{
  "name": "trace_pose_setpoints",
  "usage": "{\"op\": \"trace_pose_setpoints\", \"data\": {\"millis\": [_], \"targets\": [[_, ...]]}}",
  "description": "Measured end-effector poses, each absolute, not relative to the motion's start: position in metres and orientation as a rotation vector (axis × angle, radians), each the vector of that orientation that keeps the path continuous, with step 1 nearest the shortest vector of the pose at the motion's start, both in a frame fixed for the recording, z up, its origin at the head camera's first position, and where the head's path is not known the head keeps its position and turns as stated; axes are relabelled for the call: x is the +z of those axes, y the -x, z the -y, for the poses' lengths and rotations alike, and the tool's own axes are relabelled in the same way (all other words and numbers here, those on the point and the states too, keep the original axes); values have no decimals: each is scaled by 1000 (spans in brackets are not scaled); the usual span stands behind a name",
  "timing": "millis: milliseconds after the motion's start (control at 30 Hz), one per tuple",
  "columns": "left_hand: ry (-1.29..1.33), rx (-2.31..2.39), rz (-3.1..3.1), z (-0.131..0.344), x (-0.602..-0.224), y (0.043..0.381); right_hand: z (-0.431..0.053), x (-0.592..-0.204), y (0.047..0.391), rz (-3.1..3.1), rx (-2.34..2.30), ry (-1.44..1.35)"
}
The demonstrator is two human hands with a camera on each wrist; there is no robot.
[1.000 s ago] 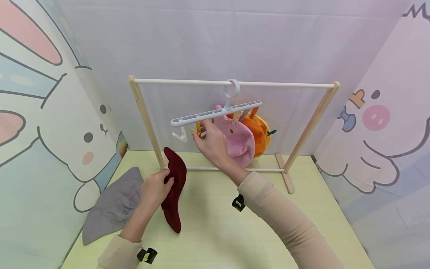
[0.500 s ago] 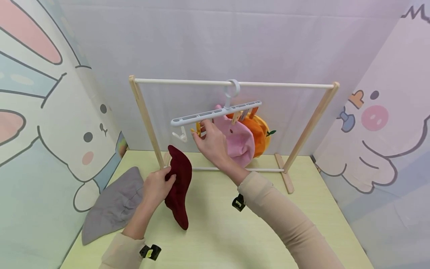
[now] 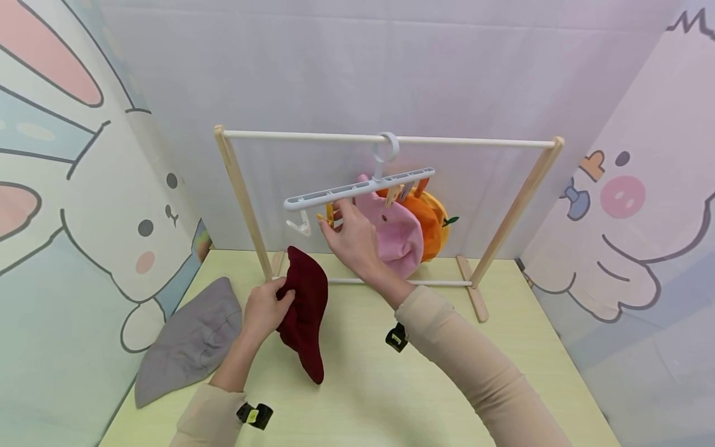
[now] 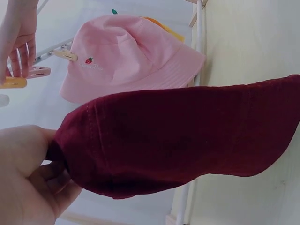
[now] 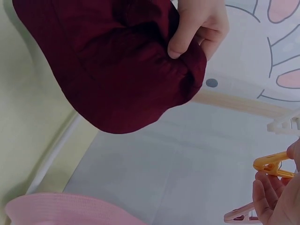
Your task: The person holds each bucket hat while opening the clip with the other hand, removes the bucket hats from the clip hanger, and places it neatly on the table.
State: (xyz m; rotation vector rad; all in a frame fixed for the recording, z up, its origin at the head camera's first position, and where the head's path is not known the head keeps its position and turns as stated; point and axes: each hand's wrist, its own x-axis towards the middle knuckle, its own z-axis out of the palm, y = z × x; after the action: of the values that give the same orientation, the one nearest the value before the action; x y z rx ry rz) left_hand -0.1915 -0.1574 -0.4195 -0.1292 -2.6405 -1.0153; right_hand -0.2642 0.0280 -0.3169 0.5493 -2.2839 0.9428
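My left hand (image 3: 261, 312) pinches the crown of a dark red bucket hat (image 3: 308, 304) between thumb and fingers. The hat hangs folded above the table, its brim towards the table. Beneath the light-blue clip hanger (image 3: 357, 189), my right hand (image 3: 356, 239) pinches a yellow clothespin (image 5: 268, 164) between thumb and fingers. A gap separates hat and clothespin. To its left dangles a white clothespin (image 3: 301, 225); a pink clothespin (image 4: 39, 71) is beside it on the other side. A pink bucket hat (image 3: 399, 239) hangs from the hanger just right of my right hand.
An orange hat (image 3: 429, 226) and a yellow one partly behind it hang farther right. The hanger hooks over the white rail (image 3: 475, 141) of a wooden-legged rack. A grey bucket hat (image 3: 192, 341) lies on the table (image 3: 424, 379) at left.
My left hand has moved a little right with the dark red hat, which has swung and turned slightly towards the hanger. My right hand stays at the yellow clothespin.
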Motion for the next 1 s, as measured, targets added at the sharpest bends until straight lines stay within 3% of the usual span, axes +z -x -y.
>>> {"op": "trace_pose_setpoints", "data": {"millis": [1000], "targets": [[2,-1400,2688,161,-448,198,-28,-318,266,2273,953,-552]]}}
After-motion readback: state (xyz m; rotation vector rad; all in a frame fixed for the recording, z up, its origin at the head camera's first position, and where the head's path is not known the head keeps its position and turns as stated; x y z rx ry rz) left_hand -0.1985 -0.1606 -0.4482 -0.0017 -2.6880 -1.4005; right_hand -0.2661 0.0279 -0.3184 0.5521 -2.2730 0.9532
